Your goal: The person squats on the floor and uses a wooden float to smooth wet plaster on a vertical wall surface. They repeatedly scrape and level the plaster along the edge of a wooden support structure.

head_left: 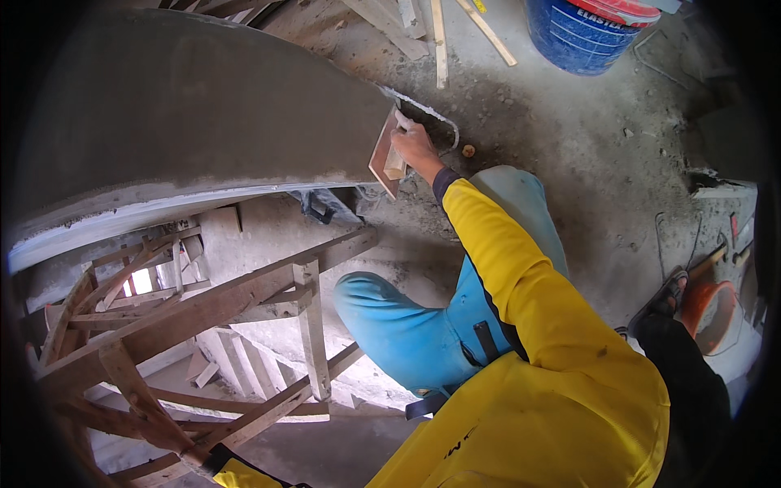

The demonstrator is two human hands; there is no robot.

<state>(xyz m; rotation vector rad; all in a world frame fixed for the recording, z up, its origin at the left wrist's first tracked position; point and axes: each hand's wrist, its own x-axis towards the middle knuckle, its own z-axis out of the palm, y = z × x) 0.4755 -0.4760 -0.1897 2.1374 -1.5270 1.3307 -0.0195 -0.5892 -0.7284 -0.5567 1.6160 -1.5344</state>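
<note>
Likely smoothing step: right hand point(416, 150) fingers wrapped round float point(381, 163) at grey curved surface point(203, 106)'s end, left hand point(168, 433)'s grip unclear; next stroke probably wants even pressure.

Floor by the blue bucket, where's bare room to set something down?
The widest bare patch of floor lies between the blue bucket, the bent knee and the orange bucket, though grit is scattered over it. It's crowded at the top, with wooden strips, and lower left, with the timber frame. The right hand and float crowd the grey surface's end.
</note>
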